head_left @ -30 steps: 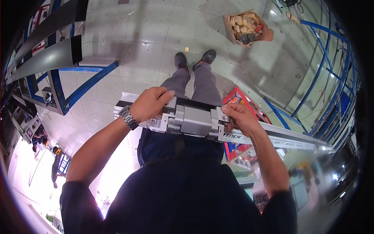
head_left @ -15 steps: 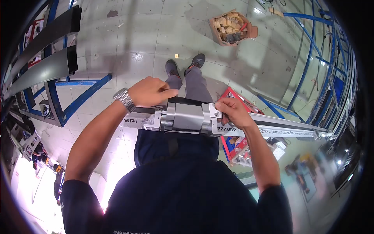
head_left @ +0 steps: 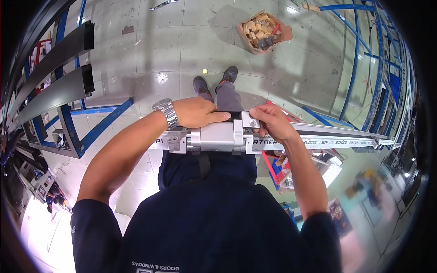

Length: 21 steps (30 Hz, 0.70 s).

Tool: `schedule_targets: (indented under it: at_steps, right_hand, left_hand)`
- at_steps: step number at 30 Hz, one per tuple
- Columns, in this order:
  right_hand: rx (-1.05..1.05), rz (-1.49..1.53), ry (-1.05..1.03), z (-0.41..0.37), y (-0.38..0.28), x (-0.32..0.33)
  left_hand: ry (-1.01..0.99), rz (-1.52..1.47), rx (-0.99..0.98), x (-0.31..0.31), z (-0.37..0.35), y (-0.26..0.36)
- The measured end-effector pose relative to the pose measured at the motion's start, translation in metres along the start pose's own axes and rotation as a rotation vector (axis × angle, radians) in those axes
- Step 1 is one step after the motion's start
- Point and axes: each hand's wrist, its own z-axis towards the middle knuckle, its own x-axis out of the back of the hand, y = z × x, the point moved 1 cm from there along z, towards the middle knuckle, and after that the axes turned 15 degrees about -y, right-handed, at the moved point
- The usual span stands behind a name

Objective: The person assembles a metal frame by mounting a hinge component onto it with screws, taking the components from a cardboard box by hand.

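A silver door hinge (head_left: 217,138) with a wide, rounded middle is mounted on a long aluminium profile (head_left: 314,143) wrapped in printed film, lying across in front of my waist. My left hand (head_left: 195,113), with a metal watch at the wrist, rests over the hinge's far edge. Its thumb lies along the top and the fingers curl down out of sight. At the hinge's right end, my right hand (head_left: 274,122) pinches a small silver plate (head_left: 250,121) with a round screw or hole in it. The tips of the right fingers are partly hidden.
A cardboard box (head_left: 284,32) of wooden blocks stands on the tiled floor ahead. Blue metal frames (head_left: 107,125) with dark profiles (head_left: 68,84) are on the left; more blue racks (head_left: 356,59) line the right. A red tool tray (head_left: 275,175) sits below the profile.
My left hand has moved right and down onto the hinge, from hovering above its left end. My right hand stays at the small plate, slightly higher. The view has shifted a little.
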Motion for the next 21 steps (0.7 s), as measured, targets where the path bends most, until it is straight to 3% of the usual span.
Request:
schedule_targets:
  at_steps: [3, 11, 14, 17, 19, 21]
  right_hand:
    - [-0.011, -0.059, 0.007, 0.001, -0.01, -0.004]
    - [-0.01, -0.116, 0.135, -0.005, -0.01, -0.017]
    - [0.236, -0.322, 0.443, -0.018, 0.004, -0.044]
    - [0.33, -0.974, 0.599, -0.054, 0.036, -0.066]
    - [0.476, -1.231, 0.483, -0.061, 0.053, -0.07]
    - [0.489, -1.223, 0.478, -0.061, 0.063, -0.071]
  left_hand:
    - [0.003, 0.042, 0.061, -0.003, -0.014, 0.008]
    - [0.215, 0.1, -0.014, -0.023, -0.018, 0.001]
    - [0.258, 0.113, -0.058, -0.028, -0.013, -0.007]
    - [0.275, 0.098, -0.094, -0.03, -0.013, -0.011]
    - [0.268, 0.08, -0.1, -0.027, -0.013, -0.008]
    - [0.249, 0.068, -0.084, -0.027, -0.014, -0.008]
